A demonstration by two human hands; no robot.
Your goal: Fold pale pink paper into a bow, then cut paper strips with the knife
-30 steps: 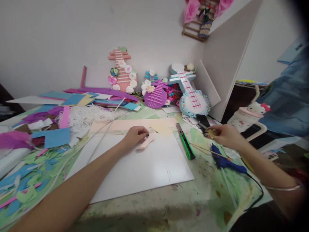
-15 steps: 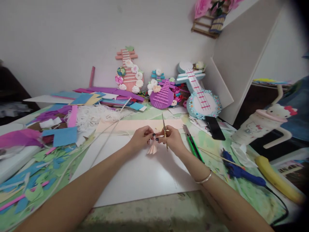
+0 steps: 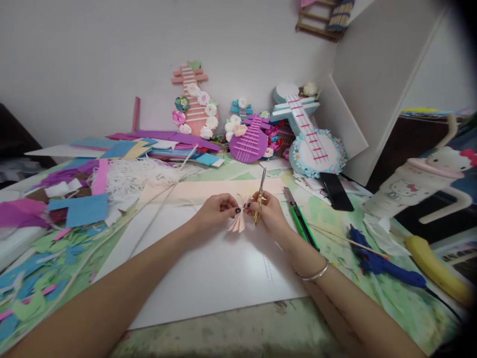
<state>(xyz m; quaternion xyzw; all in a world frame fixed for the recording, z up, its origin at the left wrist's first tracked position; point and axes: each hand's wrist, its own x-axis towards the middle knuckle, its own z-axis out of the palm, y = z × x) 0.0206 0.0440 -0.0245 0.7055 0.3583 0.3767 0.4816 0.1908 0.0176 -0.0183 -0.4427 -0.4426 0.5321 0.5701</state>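
My left hand (image 3: pixel 216 211) and my right hand (image 3: pixel 269 213) meet over a white board (image 3: pixel 208 268) at the middle of the table. Between their fingertips they pinch a small pale pink folded paper piece (image 3: pixel 238 221), which fans out downward. My right hand also grips a small pair of gold scissors (image 3: pixel 260 194), blades pointing up and away. Both hands are closed. A long pale pink paper strip (image 3: pixel 201 190) lies just beyond the hands.
A green utility knife (image 3: pixel 301 223), a thin stick and a blue glue gun (image 3: pixel 383 261) lie to the right, with a black phone (image 3: pixel 336 191) behind. Craft guitars (image 3: pixel 313 144) lean on the wall. Coloured foam scraps (image 3: pixel 55 219) cover the left side.
My right hand came from the far right with the scissors and joined my left hand. The pink piece was lifted off the board and is now pinched by both hands.
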